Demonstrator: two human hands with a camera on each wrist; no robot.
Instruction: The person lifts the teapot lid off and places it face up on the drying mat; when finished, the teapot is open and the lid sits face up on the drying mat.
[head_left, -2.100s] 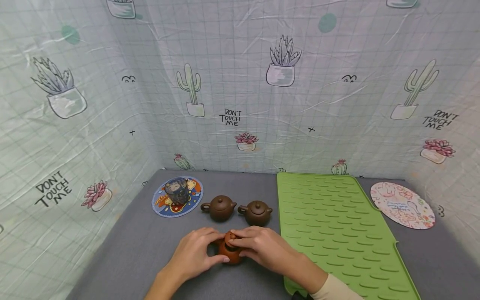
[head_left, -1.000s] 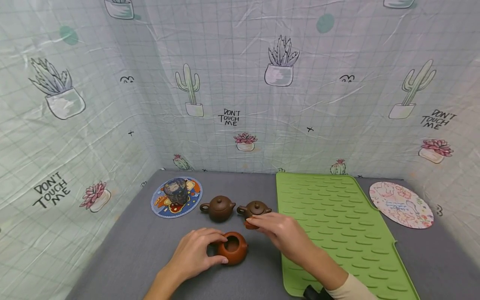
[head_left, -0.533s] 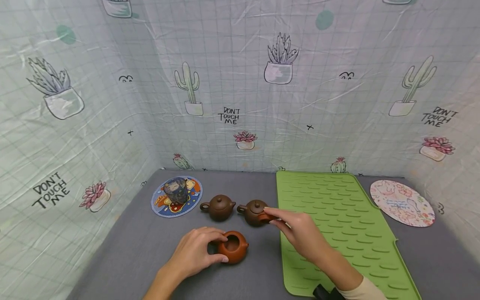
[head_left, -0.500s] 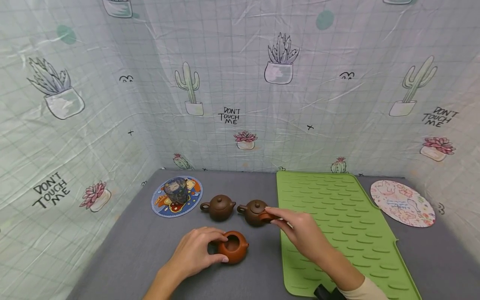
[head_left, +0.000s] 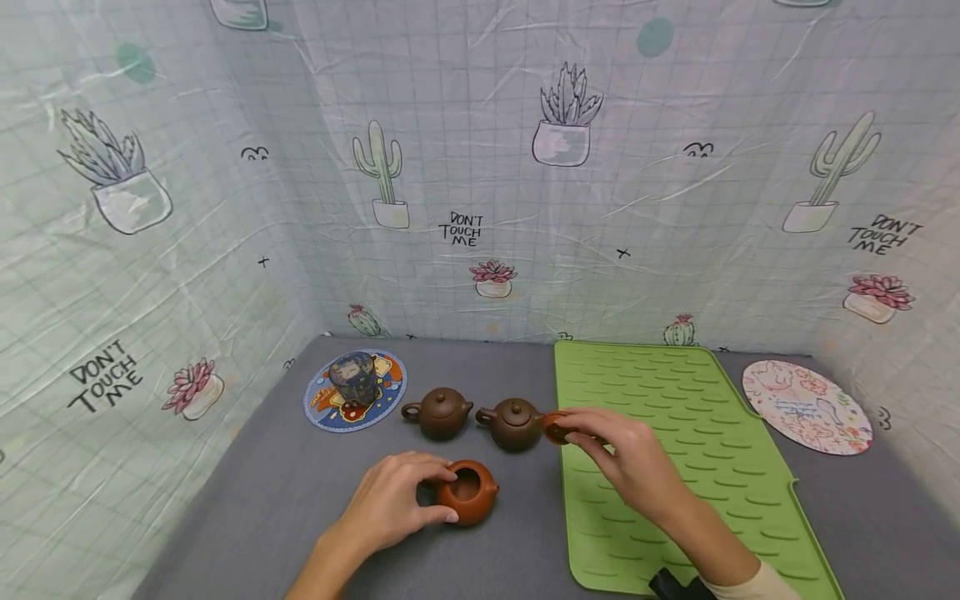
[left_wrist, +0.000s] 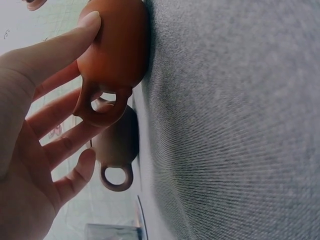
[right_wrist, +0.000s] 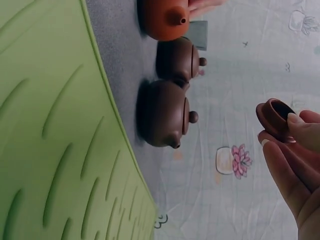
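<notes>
An orange-brown clay teapot (head_left: pixel 468 500) stands lidless on the grey cloth, its round mouth facing up. My left hand (head_left: pixel 396 502) holds it from the handle side, thumb in front and fingers behind; the left wrist view shows the looped handle (left_wrist: pixel 102 117) between them. My right hand (head_left: pixel 636 462) pinches the teapot lid (right_wrist: pixel 274 120) between thumb and fingertips. This lid is raised above the left edge of the green mat, tilted with its hollow underside showing. Two dark brown teapots, one left (head_left: pixel 441 415) and one right (head_left: pixel 514 427), stand behind with their lids on.
The green ribbed mat (head_left: pixel 675 467) covers the right part of the table. At the back left, a dark patterned glass (head_left: pixel 354 379) stands on a round blue coaster (head_left: pixel 330 421). A pink-and-white oval mat (head_left: pixel 806 408) lies far right. Patterned curtains (head_left: pixel 480 167) enclose the table.
My right hand has lifted the lid off the orange teapot and carried it right, past the right dark teapot, to the mat's edge. My left hand has stayed on the orange teapot.
</notes>
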